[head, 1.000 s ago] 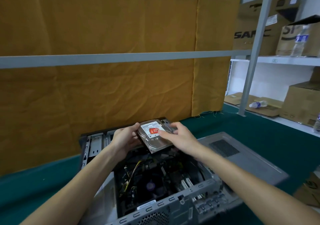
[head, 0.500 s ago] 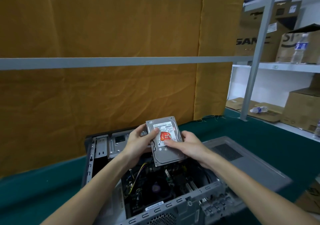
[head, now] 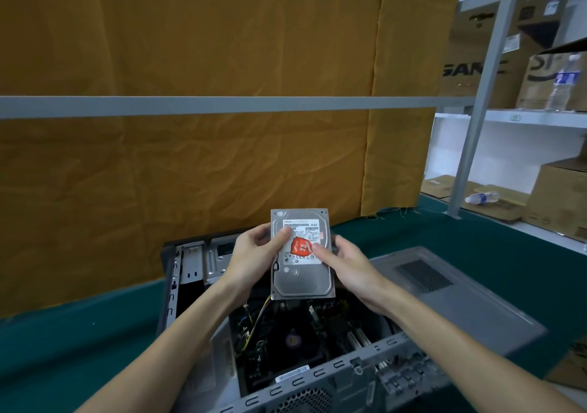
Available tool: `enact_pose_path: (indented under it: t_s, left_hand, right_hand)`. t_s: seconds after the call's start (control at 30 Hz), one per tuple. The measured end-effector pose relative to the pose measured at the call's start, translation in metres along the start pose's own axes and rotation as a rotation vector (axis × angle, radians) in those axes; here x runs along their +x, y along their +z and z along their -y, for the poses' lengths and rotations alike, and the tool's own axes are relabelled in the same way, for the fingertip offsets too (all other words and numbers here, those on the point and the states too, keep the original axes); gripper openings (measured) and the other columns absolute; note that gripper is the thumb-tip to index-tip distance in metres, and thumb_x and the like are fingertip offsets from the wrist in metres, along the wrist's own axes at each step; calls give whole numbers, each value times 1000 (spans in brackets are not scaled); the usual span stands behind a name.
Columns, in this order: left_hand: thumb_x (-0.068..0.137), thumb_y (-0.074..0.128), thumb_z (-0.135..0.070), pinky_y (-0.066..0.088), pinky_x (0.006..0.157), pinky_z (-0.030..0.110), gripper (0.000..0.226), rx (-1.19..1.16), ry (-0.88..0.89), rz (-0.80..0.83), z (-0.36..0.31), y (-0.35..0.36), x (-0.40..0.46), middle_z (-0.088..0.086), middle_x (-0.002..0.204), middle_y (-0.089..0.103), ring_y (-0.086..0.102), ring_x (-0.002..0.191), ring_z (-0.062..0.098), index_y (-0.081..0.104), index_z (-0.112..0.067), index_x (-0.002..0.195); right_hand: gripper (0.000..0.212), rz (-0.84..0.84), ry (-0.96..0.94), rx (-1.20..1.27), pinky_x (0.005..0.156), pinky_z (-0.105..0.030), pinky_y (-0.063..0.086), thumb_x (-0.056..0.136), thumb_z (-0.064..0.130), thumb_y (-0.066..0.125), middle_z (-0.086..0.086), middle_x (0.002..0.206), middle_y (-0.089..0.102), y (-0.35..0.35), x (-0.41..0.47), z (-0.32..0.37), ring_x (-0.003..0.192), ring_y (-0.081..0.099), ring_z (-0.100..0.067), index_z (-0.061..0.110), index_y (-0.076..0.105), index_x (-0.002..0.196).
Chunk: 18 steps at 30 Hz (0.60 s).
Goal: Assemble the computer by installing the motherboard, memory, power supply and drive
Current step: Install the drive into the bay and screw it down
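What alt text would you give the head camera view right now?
Two hands, left hand and right hand, hold a hard drive label-up above an open computer case lying on a green table. An orange curtain hangs behind.

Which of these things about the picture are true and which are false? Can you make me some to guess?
1. Both hands hold the drive. True: the left hand grips its left edge and the right hand its right edge.
2. The drive already sits inside the case. False: it is held up above the open case.
3. The drive has a red sticker. True.
4. The table cloth is yellow. False: it is green; the curtain behind is yellow-brown.
5. A bottle lies on its side on the low shelf at the right. True.
6. The case is closed. False: its side is open and wires show inside.
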<state>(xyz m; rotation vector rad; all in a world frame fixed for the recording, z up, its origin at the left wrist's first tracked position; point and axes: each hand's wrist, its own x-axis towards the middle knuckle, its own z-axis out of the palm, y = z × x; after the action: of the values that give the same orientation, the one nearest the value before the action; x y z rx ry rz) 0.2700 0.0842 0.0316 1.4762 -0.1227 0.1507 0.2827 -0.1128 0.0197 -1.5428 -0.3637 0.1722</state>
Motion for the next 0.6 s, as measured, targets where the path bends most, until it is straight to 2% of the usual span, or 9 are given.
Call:
enact_pose_path:
  t_s: [0.1,0.2,0.27,0.33,0.4,0.43,0.47,0.53,0.6]
  left_hand:
    - [86,82,-26,61,76,26,38,145,98,43,2,2,-4,-6,106,78,75,98,15,68,-19,121]
    - [84,84,-22,63,78,32,47,170,175,48,-1,2,-7,-6,109,77,75,100,14,66,-23,127]
    - [86,82,-23,63,80,37,46,122,203,80,-7,1,-8,-3,112,77,74,103,17,65,-28,129]
    - [90,78,-22,62,81,35,43,83,268,125,-13,0,-10,0,116,76,73,107,20,65,-29,130]
    - [91,77,-16,61,86,34,43,107,379,174,-19,1,-11,2,118,75,72,110,22,65,-25,131]
    - [90,78,-13,60,89,34,44,138,430,205,-21,3,-12,3,119,75,71,111,22,65,-22,131]
    - [88,79,-10,58,92,33,45,188,473,238,-21,4,-12,2,120,74,70,114,21,67,-19,131]
    - [84,83,-14,53,99,28,44,367,546,270,-18,9,-15,-8,120,74,67,117,13,71,-21,126]
    - [81,85,-28,46,103,30,41,636,615,223,-14,12,-17,-19,119,71,59,120,4,74,-31,120]
  right_hand:
    - [34,22,50,-82,97,-53,57,102,31,62,-3,120,75,1,-3,-5,109,73,-22,22,57,135]
    - [41,82,105,65,100,-49,55,106,49,45,-3,121,75,-1,-6,1,113,71,-21,24,63,133]
    - [64,-79,97,-36,95,-37,54,106,60,26,-1,105,79,-4,-7,9,101,73,-14,23,77,112]
    - [83,-271,137,-275,78,-33,53,101,71,20,-3,78,75,-16,-6,12,71,69,-17,14,80,95]
    - [89,-85,322,-134,56,-30,47,95,80,23,-11,71,67,-30,-5,16,55,56,-21,8,71,112]
    - [87,69,420,45,51,-29,48,95,80,29,-18,81,69,-33,-7,21,59,60,-24,8,65,124]
    - [82,167,471,233,52,-31,54,97,74,38,-25,98,70,-34,-9,26,71,68,-29,5,61,132]
    - [58,212,498,490,62,-35,63,102,45,55,-31,123,65,-34,-8,35,97,72,-41,-3,61,133]
    - [34,139,479,508,64,-36,63,99,12,53,-33,119,67,-29,-8,36,102,71,-46,-11,62,123]
